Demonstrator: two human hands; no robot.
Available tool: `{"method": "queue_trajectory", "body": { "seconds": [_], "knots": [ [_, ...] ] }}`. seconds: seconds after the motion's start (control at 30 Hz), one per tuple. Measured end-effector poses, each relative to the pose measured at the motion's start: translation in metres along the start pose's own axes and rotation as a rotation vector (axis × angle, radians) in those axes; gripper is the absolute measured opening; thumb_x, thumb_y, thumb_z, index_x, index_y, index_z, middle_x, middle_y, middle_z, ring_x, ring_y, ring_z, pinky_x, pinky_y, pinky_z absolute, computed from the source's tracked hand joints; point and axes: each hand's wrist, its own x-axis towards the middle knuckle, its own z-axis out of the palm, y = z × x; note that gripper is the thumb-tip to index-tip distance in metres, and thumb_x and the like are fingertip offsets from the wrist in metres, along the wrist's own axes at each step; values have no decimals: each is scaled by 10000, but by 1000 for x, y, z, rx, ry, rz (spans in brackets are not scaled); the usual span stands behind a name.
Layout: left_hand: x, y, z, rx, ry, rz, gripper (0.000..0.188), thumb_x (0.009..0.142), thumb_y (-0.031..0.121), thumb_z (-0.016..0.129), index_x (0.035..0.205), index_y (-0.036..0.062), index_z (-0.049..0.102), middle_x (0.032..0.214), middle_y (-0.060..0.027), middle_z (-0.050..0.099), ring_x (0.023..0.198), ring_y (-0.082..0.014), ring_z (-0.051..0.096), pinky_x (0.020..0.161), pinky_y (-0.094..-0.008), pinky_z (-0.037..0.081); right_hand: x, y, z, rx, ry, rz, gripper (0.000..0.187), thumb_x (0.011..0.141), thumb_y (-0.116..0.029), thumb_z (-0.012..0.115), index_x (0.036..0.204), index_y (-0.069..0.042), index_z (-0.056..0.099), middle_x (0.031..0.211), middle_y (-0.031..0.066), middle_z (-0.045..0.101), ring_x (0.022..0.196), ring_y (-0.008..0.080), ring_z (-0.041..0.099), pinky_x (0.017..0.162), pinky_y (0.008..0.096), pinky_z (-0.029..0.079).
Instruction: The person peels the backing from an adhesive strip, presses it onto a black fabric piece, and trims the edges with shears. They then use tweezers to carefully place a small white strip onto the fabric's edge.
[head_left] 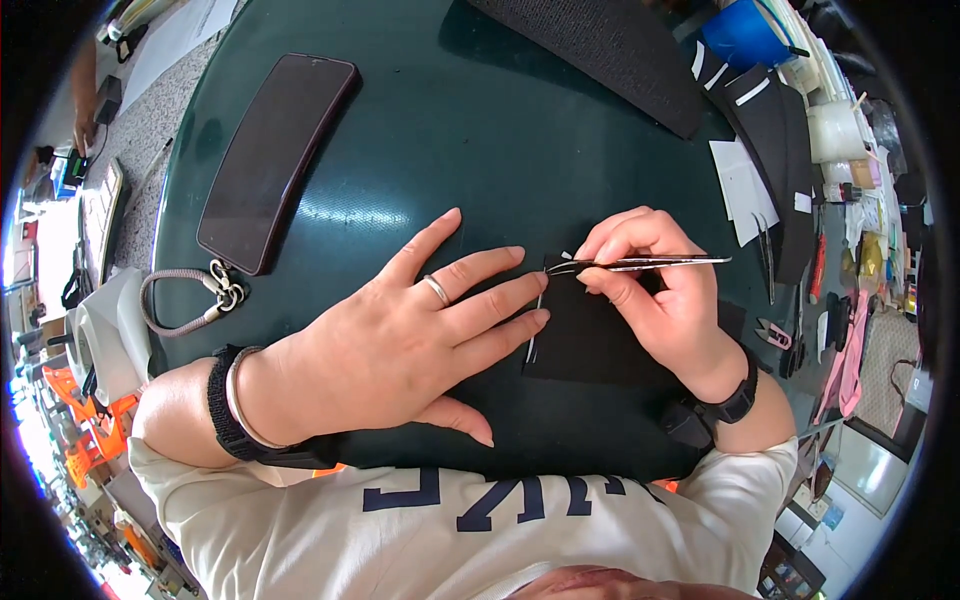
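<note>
My right hand pinches a pair of dark, shiny tweezers, with their tips pointing left. Those tips meet the upper left corner of a flat black piece that lies on the dark green table mat. Along the left edge of this piece runs a thin white strip. My left hand lies flat with fingers spread, a ring on one of them. Its middle fingertips rest at the strip and the edge of the black piece. Whether the tweezers grip anything is too small to tell.
A phone with a braided wrist strap lies at left. A textured black sheet sits at the back. On the right are white paper pieces, second tweezers, small pink snips and a blue container.
</note>
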Motion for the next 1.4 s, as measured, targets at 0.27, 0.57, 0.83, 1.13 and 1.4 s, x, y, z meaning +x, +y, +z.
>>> {"method": "queue_trajectory", "body": {
  "seconds": [0.27, 0.57, 0.83, 1.13, 1.4],
  "knots": [
    [-1, -1, 0, -5, -4, 1, 932, 767, 711, 672, 1484, 123, 582, 1562, -103, 501, 1478, -333, 446, 1258, -635, 243, -1, -7, 2, 119, 59, 117, 150, 956, -5, 759, 1010, -29, 622, 988, 80, 708, 847, 107, 687, 735, 253, 549],
    [-1, 0, 2, -2, -1, 8, 940, 767, 707, 675, 1487, 111, 582, 1555, -99, 507, 1479, -323, 447, 1258, -648, 238, -1, -4, -2, 55, 9, 76, 171, 963, 4, 745, 1022, -29, 588, 1032, 114, 692, 855, 124, 684, 760, 260, 555],
    [-1, -1, 2, 0, 10, 21, 945, 775, 711, 670, 1493, 104, 578, 1545, -97, 516, 1471, -318, 456, 1257, -653, 237, -1, 1, -1, -26, 6, -56, 176, 933, 1, 779, 1014, -26, 625, 1014, 95, 703, 874, 137, 690, 740, 266, 553],
    [-1, -1, 3, -4, 5, 21, 946, 784, 728, 647, 1491, 103, 580, 1549, -100, 511, 1472, -318, 453, 1255, -658, 237, -2, -1, -1, -5, 17, -23, 176, 927, 12, 779, 1012, -25, 629, 1015, 91, 703, 871, 142, 693, 742, 265, 552],
    [-1, -2, 1, -5, -9, 22, 952, 786, 736, 637, 1493, 101, 577, 1553, -102, 506, 1478, -322, 444, 1258, -656, 229, -3, -5, -6, 100, 11, 94, 177, 936, 9, 773, 1012, -29, 617, 1000, 88, 704, 849, 126, 682, 721, 250, 536]
  ]
}}
